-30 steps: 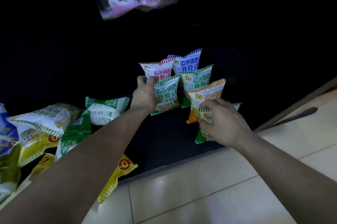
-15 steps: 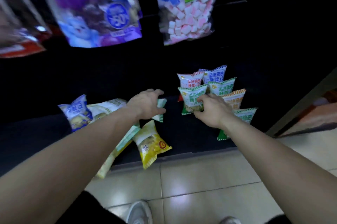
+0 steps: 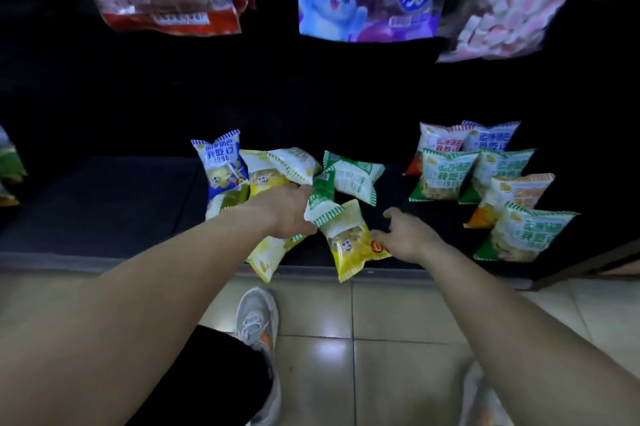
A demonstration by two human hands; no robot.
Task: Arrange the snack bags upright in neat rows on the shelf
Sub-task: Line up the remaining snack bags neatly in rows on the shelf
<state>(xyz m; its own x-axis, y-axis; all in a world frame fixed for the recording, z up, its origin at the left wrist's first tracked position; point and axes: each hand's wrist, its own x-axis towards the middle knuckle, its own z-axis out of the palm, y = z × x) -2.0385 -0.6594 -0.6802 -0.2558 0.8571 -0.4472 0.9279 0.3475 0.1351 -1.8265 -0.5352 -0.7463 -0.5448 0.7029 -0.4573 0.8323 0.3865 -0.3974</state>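
Both hands left upright rows (image 3: pixel 485 183) at 3 o'clock | left hand (image 3: pixel 287 214) clamped on green bag (image 3: pixel 323 203) | right hand (image 3: pixel 405 235) spread apart, touching yellow bag (image 3: pixel 349 245) | loose pile next.

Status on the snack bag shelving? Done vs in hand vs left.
Done: six bags stand upright in two rows at the shelf's right end, e.g. the green bag.
In hand: left hand grips a green-striped bag; right hand touches the yellow bag.
Left: the jumbled pile, including the blue bag and the white bag.
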